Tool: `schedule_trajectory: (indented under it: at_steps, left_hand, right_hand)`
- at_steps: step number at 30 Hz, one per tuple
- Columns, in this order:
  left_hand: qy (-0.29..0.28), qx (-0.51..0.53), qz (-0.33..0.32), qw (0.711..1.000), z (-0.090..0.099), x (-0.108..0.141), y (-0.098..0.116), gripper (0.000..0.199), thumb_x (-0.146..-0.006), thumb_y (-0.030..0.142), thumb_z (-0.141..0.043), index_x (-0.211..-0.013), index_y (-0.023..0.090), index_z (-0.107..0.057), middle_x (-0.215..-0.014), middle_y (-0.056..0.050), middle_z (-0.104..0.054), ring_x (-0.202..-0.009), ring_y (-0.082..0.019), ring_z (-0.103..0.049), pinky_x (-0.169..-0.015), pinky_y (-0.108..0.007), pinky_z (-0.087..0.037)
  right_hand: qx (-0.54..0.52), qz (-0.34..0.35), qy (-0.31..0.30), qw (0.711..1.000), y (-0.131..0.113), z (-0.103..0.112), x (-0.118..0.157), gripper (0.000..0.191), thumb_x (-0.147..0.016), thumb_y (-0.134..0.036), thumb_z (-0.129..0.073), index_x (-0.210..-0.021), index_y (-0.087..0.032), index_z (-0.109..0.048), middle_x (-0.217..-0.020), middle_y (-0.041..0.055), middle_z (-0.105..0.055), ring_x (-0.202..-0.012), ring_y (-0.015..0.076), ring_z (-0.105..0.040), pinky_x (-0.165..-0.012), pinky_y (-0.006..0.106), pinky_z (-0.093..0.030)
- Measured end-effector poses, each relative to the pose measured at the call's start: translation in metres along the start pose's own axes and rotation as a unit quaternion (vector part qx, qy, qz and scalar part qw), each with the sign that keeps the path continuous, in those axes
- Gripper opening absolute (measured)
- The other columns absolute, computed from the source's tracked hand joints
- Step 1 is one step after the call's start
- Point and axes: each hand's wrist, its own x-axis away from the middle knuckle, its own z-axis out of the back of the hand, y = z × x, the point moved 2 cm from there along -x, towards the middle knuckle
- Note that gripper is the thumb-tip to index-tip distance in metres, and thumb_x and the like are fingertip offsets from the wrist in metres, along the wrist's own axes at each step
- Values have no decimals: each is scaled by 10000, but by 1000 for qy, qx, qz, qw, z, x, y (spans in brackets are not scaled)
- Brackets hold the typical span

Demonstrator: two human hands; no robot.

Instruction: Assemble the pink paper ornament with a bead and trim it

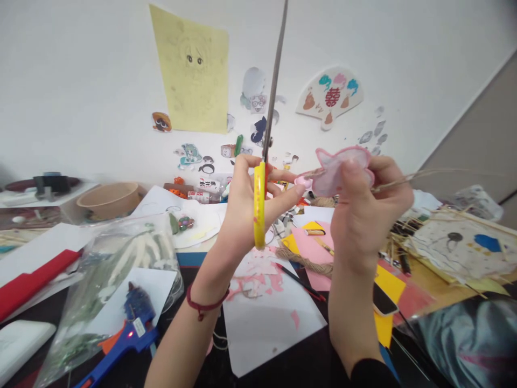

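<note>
My left hand [246,202] is raised at the centre, closed, with yellow-handled scissors [259,207] hanging on its fingers, blades pointing up. Its thumb and a fingertip pinch a small pink piece [304,182]. To the right, my right hand [369,202] holds a pale cutout with a pink edge [337,170] between thumb and fingers. Thin twine [407,177] runs from behind the cutout out to the right, and a bit of it reaches the small pink piece.
A blue glue gun [135,328] with a red light lies at lower left, beside a plastic bag [121,253]. White paper [274,334] with pink scraps lies below my hands. A phone [383,300], twine and yellow paper are at right.
</note>
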Motion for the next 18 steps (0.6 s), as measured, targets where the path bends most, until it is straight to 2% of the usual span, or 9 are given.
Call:
schedule_trajectory:
  at_steps: [3,7,9,11,13,15,16,18]
  left_hand:
    - [16,-44,-28,999,4,2,-1,577,-758,255,-911,-950,244,-368,-860,14,-759,-561,-83,-620,-525,-238,-484]
    - [-2,-107,-51,993,11,4,0,584,-748,336,-923,-973,247,-392,-822,9,-755,-636,-134,-701,-545,-255,-518]
    - [-3,-136,-77,988,15,4,0,566,-762,349,-911,-983,249,-399,-832,14,-753,-636,-133,-704,-545,-262,-526]
    - [6,-160,-110,981,19,3,0,553,-778,356,-895,-996,254,-397,-863,20,-751,-654,-131,-710,-568,-269,-540]
    - [11,-172,-141,975,22,1,-1,571,-770,362,-897,-1003,260,-386,-881,25,-745,-700,-137,-720,-605,-276,-554]
    - [11,-176,-163,971,24,-2,-3,592,-758,371,-904,-1010,263,-380,-892,22,-735,-763,-151,-728,-637,-280,-560]
    - [12,-180,-168,969,25,-3,-3,593,-758,377,-904,-1014,263,-382,-904,17,-728,-794,-157,-727,-645,-280,-557]
    - [14,-192,-170,966,25,-4,-4,579,-770,381,-896,-1023,261,-390,-934,4,-711,-840,-163,-719,-650,-277,-547]
  right_hand:
    - [30,13,-12,999,-5,-2,4,190,-822,-332,-845,-774,-247,-681,-683,-50,-533,-641,122,-585,-736,383,-640]
    - [98,60,8,993,-14,-4,8,195,-805,-331,-863,-776,-261,-684,-735,-20,-592,-656,144,-592,-704,383,-613]
    - [113,68,8,991,-15,-3,6,200,-770,-316,-890,-768,-250,-702,-740,-7,-628,-658,148,-595,-636,340,-566]
    - [101,52,-13,993,-11,0,1,198,-732,-282,-912,-793,-240,-728,-733,-11,-655,-635,132,-594,-562,291,-504]
    - [77,-1,-70,995,-4,5,-5,230,-732,-260,-903,-904,-250,-752,-706,-36,-660,-578,114,-582,-515,268,-473]
    - [67,-71,-145,985,2,10,-9,359,-758,-265,-876,-1088,-276,-735,-729,-47,-676,-556,118,-589,-512,276,-493]
    - [69,-82,-169,980,4,12,-11,453,-757,-259,-871,-1178,-292,-706,-802,-32,-703,-593,128,-616,-536,286,-514]
    - [97,-19,-179,979,1,16,-15,694,-718,-213,-879,-1346,-343,-614,-1083,23,-722,-797,169,-684,-660,324,-560]
